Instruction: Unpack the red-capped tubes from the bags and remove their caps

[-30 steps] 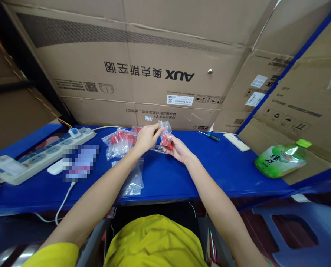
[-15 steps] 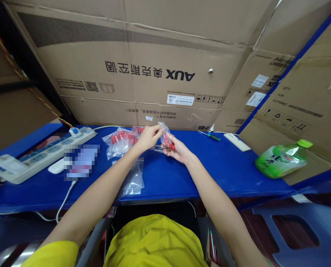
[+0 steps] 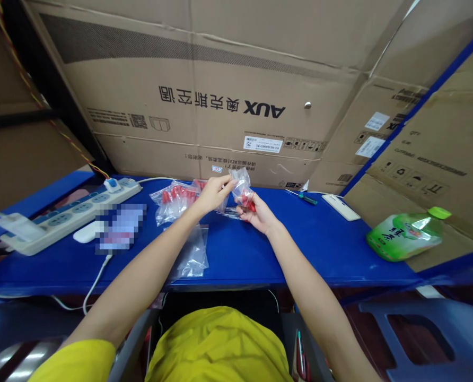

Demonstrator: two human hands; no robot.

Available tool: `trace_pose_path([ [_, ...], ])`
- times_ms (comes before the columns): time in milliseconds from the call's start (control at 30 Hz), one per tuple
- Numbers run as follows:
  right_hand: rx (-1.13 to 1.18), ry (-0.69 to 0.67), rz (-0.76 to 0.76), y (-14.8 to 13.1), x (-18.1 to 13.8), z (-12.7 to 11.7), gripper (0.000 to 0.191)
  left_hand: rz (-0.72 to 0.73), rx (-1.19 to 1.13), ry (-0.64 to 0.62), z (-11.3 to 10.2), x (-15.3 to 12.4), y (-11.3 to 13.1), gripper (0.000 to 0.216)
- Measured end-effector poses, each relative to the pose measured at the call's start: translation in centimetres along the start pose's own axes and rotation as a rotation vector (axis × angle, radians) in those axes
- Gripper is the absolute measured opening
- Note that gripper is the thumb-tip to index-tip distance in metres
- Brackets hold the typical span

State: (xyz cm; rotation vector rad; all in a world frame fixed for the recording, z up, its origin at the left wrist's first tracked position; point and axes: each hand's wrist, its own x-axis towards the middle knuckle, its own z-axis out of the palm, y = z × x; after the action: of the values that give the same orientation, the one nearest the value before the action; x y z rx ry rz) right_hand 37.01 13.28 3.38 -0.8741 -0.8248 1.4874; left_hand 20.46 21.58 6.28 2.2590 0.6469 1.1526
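Note:
Over the back of the blue table (image 3: 300, 249), both my hands hold a small clear plastic bag (image 3: 242, 188) with red parts in it. My left hand (image 3: 213, 193) pinches the bag's top edge between thumb and fingers. My right hand (image 3: 257, 211) is closed round the bag's lower part, where the red pieces sit. A bigger clear bag of red parts (image 3: 176, 199) lies just left of my left hand. Several empty clear bags (image 3: 192, 253) lie under my left forearm.
A white power strip (image 3: 67, 212) with a blue plug, a white mouse (image 3: 86, 231) and a blurred patch (image 3: 120, 227) are at the left. A green-handled screwdriver (image 3: 305, 198), a white remote (image 3: 340, 207) and a green bottle (image 3: 406, 233) lie at the right. Cardboard boxes (image 3: 220, 106) wall the back.
The small bag has stayed between my hands, with the left fingers shifting along its top edge. The view has drifted slightly; the hands sit a little higher and further right.

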Motion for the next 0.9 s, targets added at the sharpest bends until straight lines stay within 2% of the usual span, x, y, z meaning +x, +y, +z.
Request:
trace_pose_path([
  [133, 0.041, 0.062, 0.001, -0.2, 0.0, 0.3, 0.033, -0.06, -0.162, 0.003, 0.6, 0.0, -0.5, 0.048],
  [233, 0.036, 0.082, -0.076, -0.3, 0.0, 0.4, 0.033, -0.152, -0.316, 0.027, 1.3, 0.0, -0.4, 0.051],
  [333, -0.021, 0.113, -0.14, -0.3, 0.1, 0.2, 0.034, -0.217, -0.39, -0.053, 2.0, -0.2, 0.1, 0.051],
  [433, -0.072, 0.15, -0.164, -0.3, 0.2, -0.1, 0.034, -0.195, -0.357, -0.144, 2.2, -0.4, 0.4, 0.051],
  [567, -0.063, 0.159, -0.178, -0.4, 0.3, -0.1, 0.029, -0.194, -0.391, -0.168, 1.9, -0.3, 0.1, 0.048],
  [667, -0.07, 0.117, -0.192, -0.6, 0.0, -0.1, 0.028, -0.21, -0.432, -0.117, 1.4, 0.0, -0.7, 0.046],
  [733, -0.156, 0.051, -0.145, -0.6, -0.1, -0.3, 0.029, -0.23, -0.439, -0.058, 1.1, 0.2, -1.2, 0.044],
  [833, -0.461, 0.007, -0.111, -0.5, -0.1, -1.0, 0.031, -0.298, -0.436, 0.116, 0.8, 0.4, -2.1, 0.04],
  [900, -0.777, 0.075, -0.243, -0.5, -0.1, -1.6, 0.033, -0.352, -0.436, 0.279, 0.7, 0.5, -2.7, 0.036],
])
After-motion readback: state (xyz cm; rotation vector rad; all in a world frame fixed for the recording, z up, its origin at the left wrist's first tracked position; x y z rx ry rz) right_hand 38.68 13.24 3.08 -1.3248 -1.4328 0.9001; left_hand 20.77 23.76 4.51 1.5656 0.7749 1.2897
